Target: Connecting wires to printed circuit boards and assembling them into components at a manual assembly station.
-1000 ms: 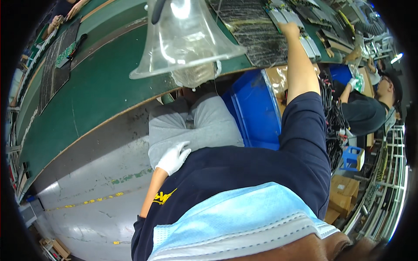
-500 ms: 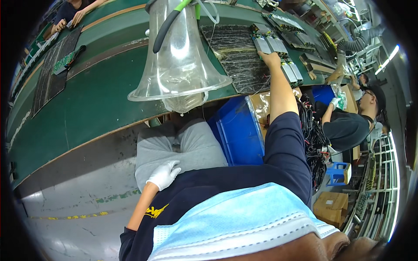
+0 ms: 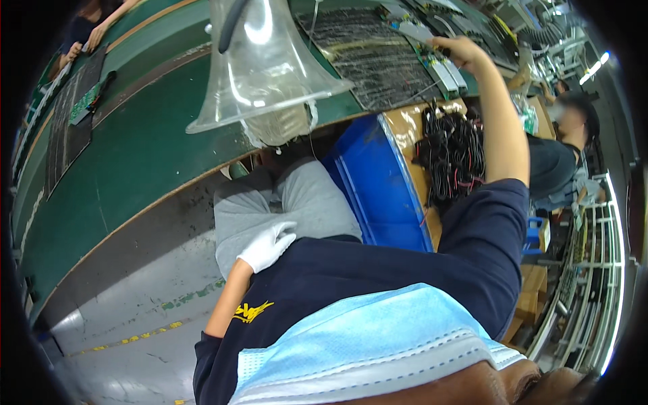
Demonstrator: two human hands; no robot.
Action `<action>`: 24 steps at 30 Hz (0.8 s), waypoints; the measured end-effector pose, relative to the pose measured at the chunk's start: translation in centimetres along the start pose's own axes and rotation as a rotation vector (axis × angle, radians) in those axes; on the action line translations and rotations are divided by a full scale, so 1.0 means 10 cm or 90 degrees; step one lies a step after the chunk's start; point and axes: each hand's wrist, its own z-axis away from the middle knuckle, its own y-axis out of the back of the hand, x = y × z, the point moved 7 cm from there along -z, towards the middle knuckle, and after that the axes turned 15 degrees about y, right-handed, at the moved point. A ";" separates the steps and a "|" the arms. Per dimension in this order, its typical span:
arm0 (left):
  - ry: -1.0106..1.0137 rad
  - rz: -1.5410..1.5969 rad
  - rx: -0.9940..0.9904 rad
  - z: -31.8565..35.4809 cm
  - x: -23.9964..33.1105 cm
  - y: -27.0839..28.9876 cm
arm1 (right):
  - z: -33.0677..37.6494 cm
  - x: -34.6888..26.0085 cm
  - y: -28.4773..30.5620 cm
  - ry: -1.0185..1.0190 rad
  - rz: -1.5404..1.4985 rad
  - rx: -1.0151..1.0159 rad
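My left hand [image 3: 268,248], in a white glove, rests on my grey trousers at the lap. Its fingers are stretched out and it holds nothing. My bare right hand [image 3: 466,54] reaches out over the far right part of the bench, fingers curled in. What they grip, if anything, is hard to make out. Just left of the fingertips lies a silver module [image 3: 413,30], tilted. Below the hand sit more silver-topped modules [image 3: 445,75] on green boards. A dark, scuffed mat [image 3: 368,61] covers the bench to their left.
A clear funnel-shaped hood [image 3: 263,77] hangs over the green bench [image 3: 148,128]. Below the bench edge stand a blue bin [image 3: 381,182] and a carton with bundled black cables [image 3: 451,145]. One co-worker [image 3: 553,165] sits at right; another person's hands [image 3: 84,47] show at far left.
My right hand has moved right, away from the mat, and its fingers have curled. The modules near it have shifted in view. My left hand stays on my lap; the view has turned slightly.
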 end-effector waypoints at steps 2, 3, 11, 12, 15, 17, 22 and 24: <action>-0.037 0.056 -0.060 0.02 0.31 0.02 | 0.52 -0.23 0.12 -0.012 -0.001 -0.015; -0.033 0.051 -0.074 0.02 0.43 0.03 | 0.76 -0.33 0.12 0.012 -0.036 -0.034; -0.247 0.494 -0.329 0.17 1.41 -0.19 | 2.46 -1.06 -0.80 0.041 -0.194 -0.160; -0.236 0.491 -0.346 0.15 1.42 -0.28 | 2.63 -1.16 -0.97 0.039 -0.221 -0.186; -0.369 0.651 -0.306 0.15 1.50 -0.27 | 3.04 -1.08 -1.59 0.016 -0.326 -0.246; -0.303 0.665 -0.292 0.16 1.49 -0.31 | 3.25 -1.08 -1.93 0.024 -0.341 -0.273; -0.146 0.772 -0.279 0.08 1.12 -0.26 | 3.41 -0.83 -2.35 0.067 -0.472 -0.201; -0.120 0.810 -0.304 0.04 0.97 -0.23 | 3.37 -0.71 -2.15 0.102 -0.459 -0.160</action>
